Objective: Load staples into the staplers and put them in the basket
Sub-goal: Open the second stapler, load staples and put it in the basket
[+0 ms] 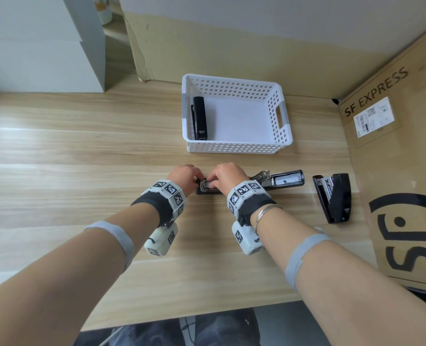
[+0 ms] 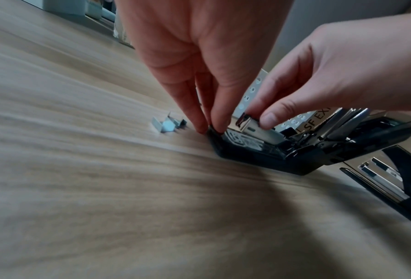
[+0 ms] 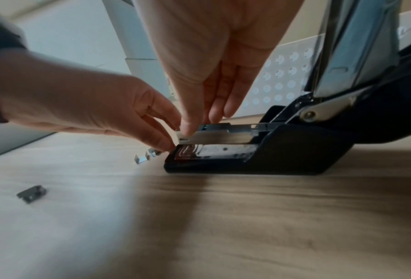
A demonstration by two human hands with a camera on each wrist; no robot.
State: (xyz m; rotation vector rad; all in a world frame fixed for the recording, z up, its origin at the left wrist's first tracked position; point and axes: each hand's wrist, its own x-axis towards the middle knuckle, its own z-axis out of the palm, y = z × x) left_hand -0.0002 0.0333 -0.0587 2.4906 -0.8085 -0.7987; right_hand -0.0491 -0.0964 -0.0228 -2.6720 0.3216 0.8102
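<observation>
An opened black stapler (image 1: 285, 179) lies mid-table, its lid swung back to the right. My left hand (image 2: 210, 128) pinches the front tip of its black base (image 2: 259, 156). My right hand (image 3: 194, 128) pinches the front end of the silver magazine (image 3: 223, 136) between thumb and fingers; whether staples sit under the fingers is hidden. Loose staple pieces (image 2: 168, 125) lie just left of the base tip. Behind stands a white perforated basket (image 1: 279, 113) with one closed black stapler (image 1: 199, 118) at its left wall.
A second black stapler (image 1: 334, 198) lies partly open on the table to the right. A large cardboard box (image 1: 394, 171) walls off the right side. Another short staple piece (image 3: 31, 193) lies nearer the table's front, left of the hands.
</observation>
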